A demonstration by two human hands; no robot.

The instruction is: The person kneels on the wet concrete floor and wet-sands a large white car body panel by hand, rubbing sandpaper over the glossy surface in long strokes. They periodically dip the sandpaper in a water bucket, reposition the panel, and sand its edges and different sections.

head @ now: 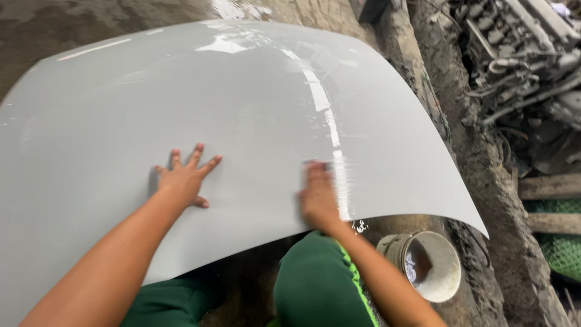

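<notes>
A large pale grey car hood panel [242, 97] fills most of the head view, its surface wet and shiny. My left hand [184, 178] lies flat on the panel with its fingers spread and holds nothing. My right hand [318, 194] presses down on the panel near a raised crease, over a small dark pad [321, 163] whose edge shows past the fingertips. Both forearms reach out from the bottom of the view. My knees in green trousers [315, 284] show under the panel's near edge.
A dirty white bucket [451, 284] with water stands on the ground at the lower right. Engine parts [520, 54] are piled at the upper right. Wooden planks [548, 188] and green netting [560, 248] lie at the right edge. The ground is dirt.
</notes>
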